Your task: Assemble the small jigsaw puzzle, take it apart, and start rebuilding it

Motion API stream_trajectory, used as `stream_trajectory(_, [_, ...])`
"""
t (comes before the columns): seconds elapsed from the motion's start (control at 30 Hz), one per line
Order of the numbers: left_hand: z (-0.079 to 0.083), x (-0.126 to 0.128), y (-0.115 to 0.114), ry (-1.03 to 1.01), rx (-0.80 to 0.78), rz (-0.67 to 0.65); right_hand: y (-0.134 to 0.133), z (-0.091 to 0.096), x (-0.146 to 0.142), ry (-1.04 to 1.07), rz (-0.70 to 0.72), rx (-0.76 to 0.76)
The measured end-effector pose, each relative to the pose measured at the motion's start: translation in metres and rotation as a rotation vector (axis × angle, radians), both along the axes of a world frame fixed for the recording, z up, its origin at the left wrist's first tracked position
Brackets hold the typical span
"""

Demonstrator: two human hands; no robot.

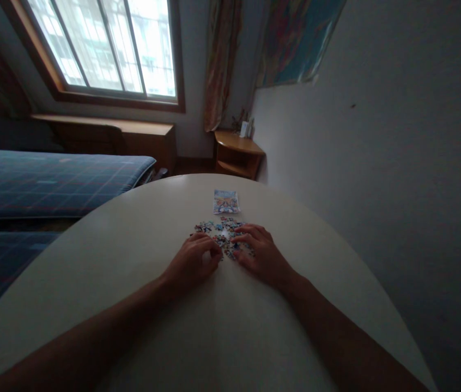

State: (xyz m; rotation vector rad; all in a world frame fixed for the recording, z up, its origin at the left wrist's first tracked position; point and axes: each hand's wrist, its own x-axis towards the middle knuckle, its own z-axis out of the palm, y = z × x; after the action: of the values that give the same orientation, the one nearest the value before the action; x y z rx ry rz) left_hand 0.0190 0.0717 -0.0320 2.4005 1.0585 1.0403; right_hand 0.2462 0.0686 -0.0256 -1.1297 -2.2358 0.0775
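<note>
Many small jigsaw puzzle pieces [222, 238] lie scattered in a loose pile on the white round table [165, 218]. At the pile's left side is my left hand [193, 257], its fingers curled and thumb and index finger pressed together. Whatever is between those fingertips is too small to make out. My right hand [261, 253] rests over the right side of the pile, fingers spread and fingertips among the pieces. Just beyond the pile lies a small printed picture card or packet [226, 202] in blue and orange.
A bed with a blue plaid mattress [50, 182] stands left of the table. A white wall [357, 179] runs along the right. Past the far edge are a wooden corner cabinet [238, 142], a wooden desk [149, 128] and a window [108, 49].
</note>
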Motion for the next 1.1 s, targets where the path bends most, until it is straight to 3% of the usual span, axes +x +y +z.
stream_trajectory(0.1, [-0.003, 0.003, -0.003, 0.086, -0.020, -0.047, -0.003, 0.000, -0.003, 0.002, 0.104, 0.017])
stream_trajectory(0.2, [-0.001, 0.000, -0.002, 0.161, -0.019, 0.019, -0.007, 0.001, -0.005, -0.018, 0.174, 0.003])
stream_trajectory(0.4, [0.012, -0.011, -0.012, 0.444, 0.021, 0.439, -0.014, 0.008, -0.007, -0.131, 0.278, -0.058])
stream_trajectory(0.5, [0.019, -0.012, -0.022, 0.593, 0.015, 0.489, -0.015, 0.009, -0.008, -0.190, 0.294, -0.095])
stream_trajectory(0.7, [0.026, -0.008, -0.032, 0.683, 0.003, 0.487, -0.015, 0.009, -0.009, -0.190, 0.263, -0.114])
stream_trajectory(0.9, [0.032, 0.002, -0.048, 0.760, 0.017, 0.392, -0.011, 0.004, -0.007, -0.159, 0.244, -0.092])
stream_trajectory(1.0, [0.029, 0.009, -0.058, 0.740, 0.026, 0.283, -0.010, 0.002, -0.006, -0.156, 0.236, -0.094])
stream_trajectory(1.1, [0.023, 0.011, -0.060, 0.651, 0.124, 0.082, -0.010, 0.002, -0.007, -0.129, 0.227, -0.086])
